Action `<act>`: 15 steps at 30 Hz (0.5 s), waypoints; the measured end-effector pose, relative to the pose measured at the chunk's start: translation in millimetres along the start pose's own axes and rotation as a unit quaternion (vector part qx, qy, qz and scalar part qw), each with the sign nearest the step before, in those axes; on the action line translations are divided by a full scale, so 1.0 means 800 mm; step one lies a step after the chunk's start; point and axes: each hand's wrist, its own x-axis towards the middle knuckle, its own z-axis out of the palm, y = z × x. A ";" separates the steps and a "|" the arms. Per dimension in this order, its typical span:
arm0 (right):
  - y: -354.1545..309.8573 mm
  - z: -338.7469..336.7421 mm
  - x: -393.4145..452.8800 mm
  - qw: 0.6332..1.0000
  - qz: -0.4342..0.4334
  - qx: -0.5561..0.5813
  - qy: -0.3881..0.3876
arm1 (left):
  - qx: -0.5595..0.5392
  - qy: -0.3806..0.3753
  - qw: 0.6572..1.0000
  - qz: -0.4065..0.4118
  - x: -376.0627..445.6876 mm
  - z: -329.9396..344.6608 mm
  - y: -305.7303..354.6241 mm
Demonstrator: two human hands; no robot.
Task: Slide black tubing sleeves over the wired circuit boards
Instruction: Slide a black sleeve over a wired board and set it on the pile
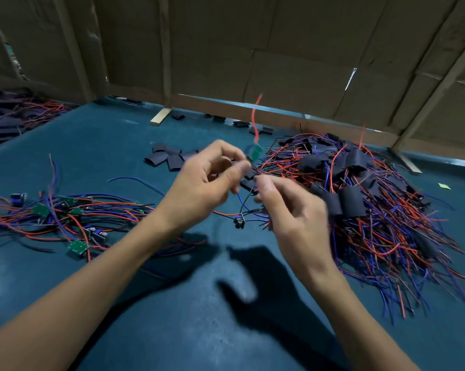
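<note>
1. Two hands meet above the teal table [172,330]; the left hand [207,180] and the right hand [292,210] both have curled fingers.
2. Between their fingertips sits a black tubing sleeve [250,178], pinched from both sides, though motion blur hides the exact grip.
3. Just beyond the sleeve a small green circuit board [256,152] hangs in the air, with a red wire [255,119] rising from it.
4. Left of the arms lies a loose bundle of unsleeved boards [78,246] and wires.
5. Right of the hands sits a big pile of sleeved boards [359,188].
6. Spare sleeves [167,158] lie behind the left hand.
</note>
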 end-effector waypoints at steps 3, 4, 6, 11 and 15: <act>0.010 0.007 0.007 0.962 0.207 0.176 -0.027 | 0.093 -0.126 0.987 0.042 -0.010 0.013 -0.011; 0.014 0.005 0.009 0.959 0.206 0.193 -0.022 | 0.117 -0.153 0.980 0.037 -0.012 0.015 -0.015; 0.020 -0.001 0.014 0.954 0.205 0.218 0.008 | 0.119 -0.147 0.982 0.000 -0.013 0.014 -0.021; 0.015 -0.010 0.022 0.914 0.244 0.322 0.043 | 0.300 0.065 0.952 -0.021 0.033 -0.014 -0.057; 0.004 -0.014 0.024 0.855 0.332 0.398 -0.036 | 0.545 -0.081 0.803 -0.228 0.077 -0.035 -0.090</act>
